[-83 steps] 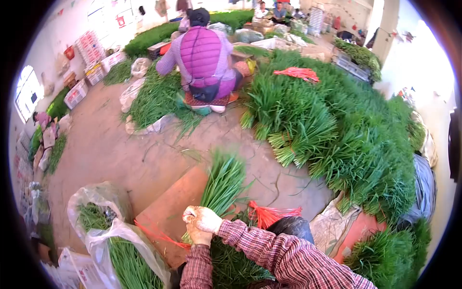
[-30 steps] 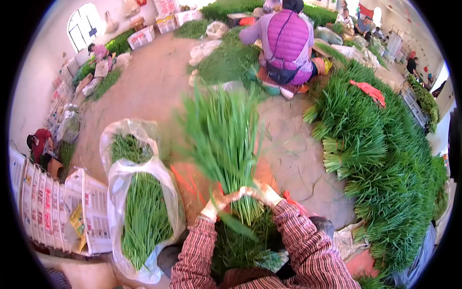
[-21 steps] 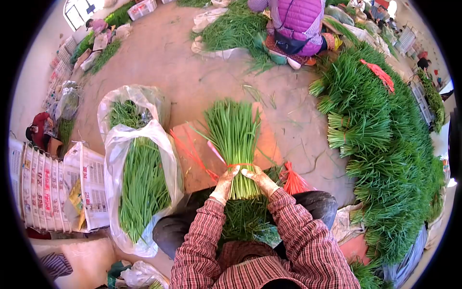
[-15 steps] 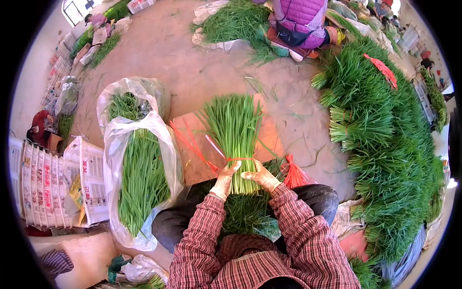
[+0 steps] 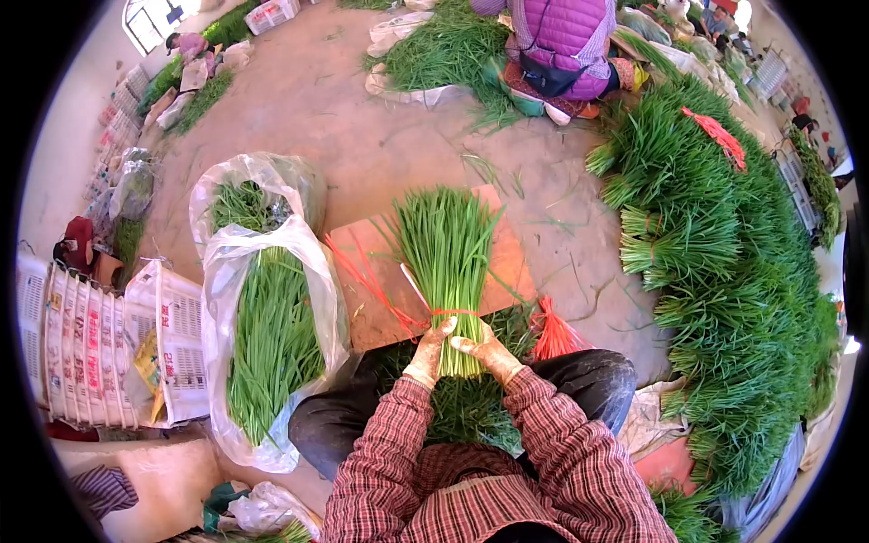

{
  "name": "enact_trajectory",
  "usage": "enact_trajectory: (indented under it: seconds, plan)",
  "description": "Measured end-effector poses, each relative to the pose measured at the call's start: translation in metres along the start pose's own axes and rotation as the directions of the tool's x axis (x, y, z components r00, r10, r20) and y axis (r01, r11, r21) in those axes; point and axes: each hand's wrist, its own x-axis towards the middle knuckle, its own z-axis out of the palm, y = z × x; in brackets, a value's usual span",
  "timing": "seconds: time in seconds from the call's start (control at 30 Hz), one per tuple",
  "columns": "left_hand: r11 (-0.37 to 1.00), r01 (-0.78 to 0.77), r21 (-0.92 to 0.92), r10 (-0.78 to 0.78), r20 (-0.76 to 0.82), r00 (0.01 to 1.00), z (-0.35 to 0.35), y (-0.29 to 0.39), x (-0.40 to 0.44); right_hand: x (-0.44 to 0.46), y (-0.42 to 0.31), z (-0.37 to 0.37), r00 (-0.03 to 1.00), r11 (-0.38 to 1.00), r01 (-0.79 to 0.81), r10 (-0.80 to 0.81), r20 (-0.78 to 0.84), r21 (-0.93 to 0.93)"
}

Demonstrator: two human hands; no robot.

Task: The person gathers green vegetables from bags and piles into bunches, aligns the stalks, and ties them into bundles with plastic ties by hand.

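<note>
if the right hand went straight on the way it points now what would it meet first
The bundle of green stalks: the right hand points forward and inward, its thumb against the stalks below the red band. Depth behind them is unclear.

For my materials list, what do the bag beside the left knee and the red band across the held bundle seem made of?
Bag: probably thin plastic film, shiny; translucent and creased. Red band: perhaps plastic, judging by its bright, even colour; too narrow to judge finish.
</note>
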Motion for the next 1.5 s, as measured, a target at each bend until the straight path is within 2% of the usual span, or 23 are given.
enact_trajectory:
  seconds: [0.1,0.17,0.2,0.3,0.37,0.43,0.5,0.53,0.57,0.6,0.63,0.67,0.7,0.73,0.8,0.83,0.9,0.93,1.17,1.23,1.27,1.4,1.5]
  plan:
    - [0.980,-0.130,0.154,0.145,-0.094,0.985,-0.007,-0.016,0.005,-0.007,0.017,-0.001,1.000,0.996,-0.010,0.008,-0.026,-0.085]
    - [0.978,-0.104,0.181,0.122,-0.089,0.989,-0.012,-0.018,0.002,-0.021,0.017,0.006,0.966,0.979,-0.165,0.136,-0.218,-0.119]
    - [0.988,-0.062,0.143,0.066,-0.018,0.998,-0.009,-0.013,-0.007,-0.026,0.021,0.005,0.967,0.979,-0.161,0.132,-0.218,-0.121]
    - [0.995,0.048,0.085,-0.057,0.115,0.992,-0.012,-0.009,-0.022,-0.032,0.054,-0.001,0.989,0.985,-0.062,0.082,-0.121,0.161]
    - [0.990,0.108,0.088,-0.118,0.117,0.986,-0.024,-0.010,-0.027,-0.041,0.061,0.006,0.996,0.951,-0.047,0.067,-0.054,0.306]
    - [0.981,0.186,0.051,-0.191,0.137,0.972,-0.028,-0.008,-0.030,-0.046,0.057,0.004,0.994,0.942,-0.104,0.112,-0.007,0.318]
    - [0.981,0.155,0.116,-0.172,0.152,0.973,-0.036,-0.012,-0.022,-0.045,0.055,0.001,0.985,0.965,-0.170,0.160,0.061,0.200]
    - [0.984,0.140,0.107,-0.155,0.155,0.976,-0.029,-0.005,-0.024,-0.047,0.044,-0.002,0.978,0.980,-0.189,0.181,0.107,0.064]
    - [0.984,0.138,0.109,-0.154,0.155,0.976,-0.023,0.003,-0.025,-0.048,0.031,-0.008,0.960,0.949,-0.241,0.264,0.094,-0.205]
    - [0.961,-0.002,0.276,-0.032,0.118,0.992,-0.018,0.009,-0.026,-0.050,0.025,-0.011,0.939,0.886,-0.321,0.344,0.010,-0.335]
    - [0.889,-0.138,0.436,0.101,0.107,0.989,-0.012,0.017,-0.025,-0.050,0.017,-0.012,0.911,0.797,-0.397,0.404,-0.086,-0.455]
    - [0.855,-0.143,0.498,0.127,0.066,0.990,-0.008,0.026,-0.027,-0.050,0.009,-0.015,0.952,0.679,-0.300,0.262,-0.160,-0.670]
    - [0.725,-0.095,0.682,0.118,0.013,0.993,-0.004,0.041,-0.027,-0.054,-0.002,-0.012,0.976,0.497,-0.220,0.105,-0.193,-0.840]
    - [0.601,-0.113,0.791,0.162,0.019,0.987,0.001,0.054,-0.029,-0.064,-0.018,-0.003,0.968,0.573,-0.122,-0.113,-0.225,-0.811]
    - [0.273,-0.117,0.955,0.222,0.056,0.974,0.018,0.078,-0.036,-0.050,-0.015,-0.005,0.942,0.870,-0.007,-0.160,-0.295,-0.493]
    - [0.270,-0.116,0.956,0.218,0.057,0.974,0.017,0.080,-0.031,-0.047,-0.028,0.005,0.938,0.951,0.042,-0.143,-0.317,-0.306]
    - [-0.089,-0.046,0.995,0.339,0.073,0.938,0.015,0.078,-0.021,-0.035,-0.028,0.013,0.942,0.961,0.095,-0.171,-0.289,-0.258]
    - [-0.186,-0.004,0.983,0.325,0.065,0.944,0.022,0.081,-0.022,-0.027,-0.022,0.012,0.945,0.965,0.150,-0.204,-0.257,-0.214]
    - [-0.490,0.177,0.854,0.282,-0.037,0.959,0.028,0.059,-0.008,-0.004,0.019,0.001,0.949,0.941,0.029,-0.132,-0.286,-0.336]
    - [-0.512,0.190,0.838,0.276,-0.050,0.960,0.030,0.059,-0.010,-0.003,0.033,-0.002,0.938,0.936,0.170,-0.250,-0.242,-0.308]
    - [-0.502,0.186,0.845,0.277,-0.046,0.960,0.032,0.061,-0.012,-0.001,0.037,-0.004,0.922,0.881,0.195,-0.314,-0.225,-0.432]
    - [-0.517,0.213,0.829,0.236,-0.101,0.967,0.058,0.076,-0.005,-0.003,0.026,0.001,0.897,0.823,0.165,-0.354,-0.263,-0.543]
    - [-0.530,0.229,0.816,0.226,-0.124,0.966,0.049,0.065,0.010,-0.007,0.021,0.001,0.793,0.520,0.335,-0.605,-0.063,-0.786]
